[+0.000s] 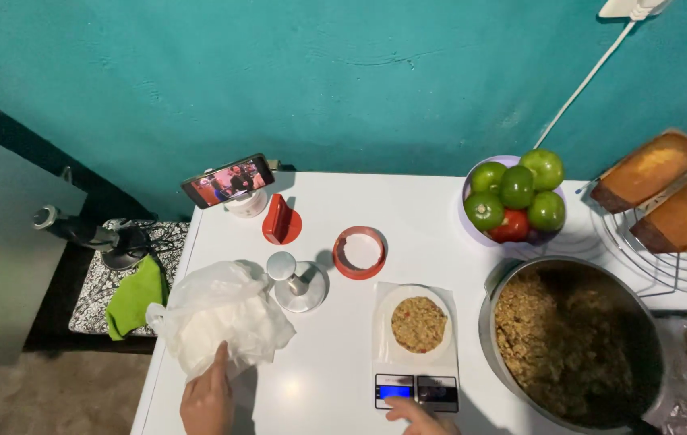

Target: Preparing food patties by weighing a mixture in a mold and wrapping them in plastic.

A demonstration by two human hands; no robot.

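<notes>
My left hand [208,399] rests at the near edge of the white table [408,201], its fingers touching a crumpled clear plastic bag [219,318] with something white inside. My right hand [420,419] reaches in from the bottom edge, a fingertip on the front panel of a small kitchen scale [416,392]. On the scale sits a round white disc topped with a portion of brown grainy filling [419,324]. A large metal pot [573,342] of the same filling stands just right of the scale.
A red-rimmed round mould [360,251], a red cone-shaped tool [281,221] and a metal press [295,282] lie mid-table. A phone [227,180] leans at the back. A bowl of green and red tomatoes [517,197] and two loaf cakes [666,189] on a wire rack sit right.
</notes>
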